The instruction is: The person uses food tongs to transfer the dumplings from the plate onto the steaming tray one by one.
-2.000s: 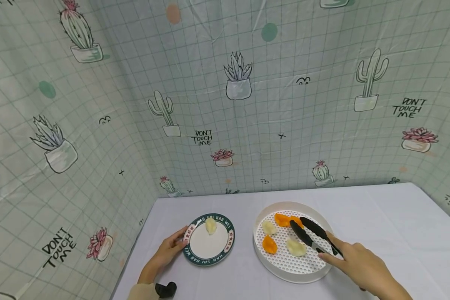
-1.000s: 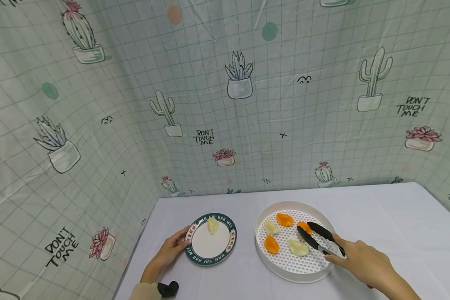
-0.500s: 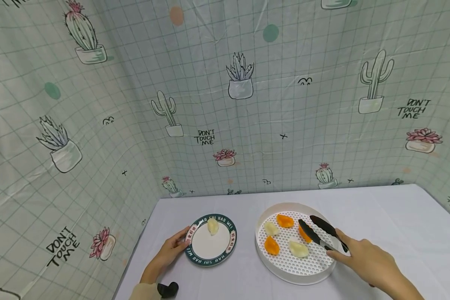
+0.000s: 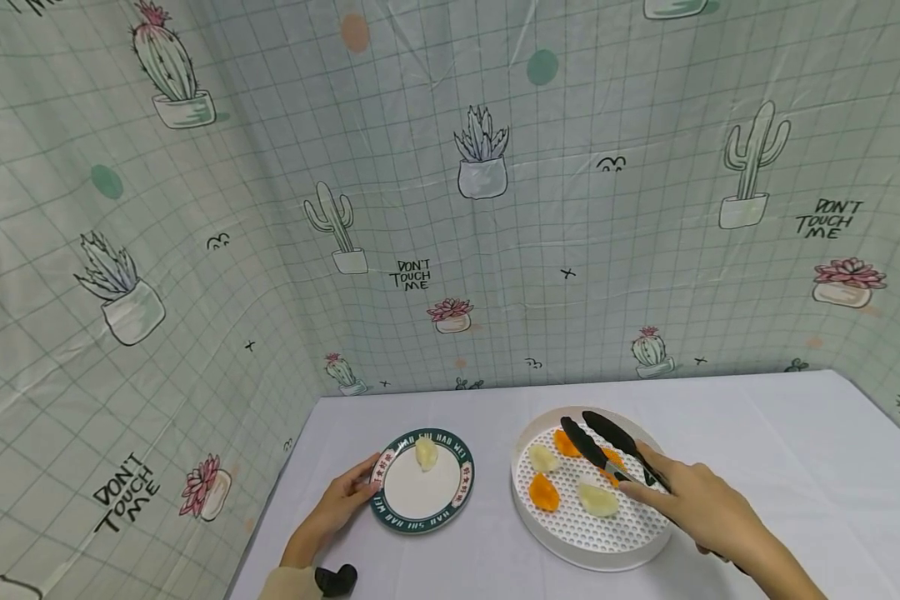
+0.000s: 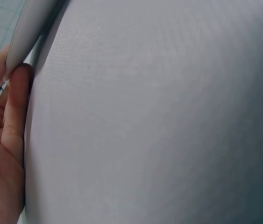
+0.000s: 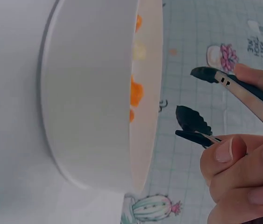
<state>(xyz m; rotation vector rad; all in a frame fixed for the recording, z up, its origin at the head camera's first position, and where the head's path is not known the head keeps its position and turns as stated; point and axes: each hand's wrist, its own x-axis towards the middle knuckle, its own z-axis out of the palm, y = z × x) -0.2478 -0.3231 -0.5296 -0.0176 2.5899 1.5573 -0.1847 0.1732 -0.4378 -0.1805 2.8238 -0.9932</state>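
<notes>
My left hand (image 4: 337, 498) pinches the left rim of a white plate (image 4: 418, 493) with a green lettered border; one pale yellow dumpling-like piece (image 4: 426, 454) lies on it. In the left wrist view, the plate's edge (image 5: 32, 32) shows between thumb and fingers. My right hand (image 4: 708, 504) grips black-tipped tongs (image 4: 585, 443) above a round white tray with a holed base (image 4: 570, 557). In the right wrist view, the tongs' tips are apart with nothing between them. The tray bears several orange (image 4: 543, 492) and pale yellow pieces (image 4: 597, 499); the tongs partly cover two orange ones.
Both the plate and the tray stand on a white-covered table (image 4: 487, 533), with a gap between them. A cactus-printed cloth (image 4: 495, 250) hangs behind and along the left side. A black heart-shaped thing (image 4: 336, 580) is at my left wrist.
The tongs tilted away from the right orange piece, which now lies apart from the back one. They have since risen and moved left and back over the tray. The left hand stays on the plate.
</notes>
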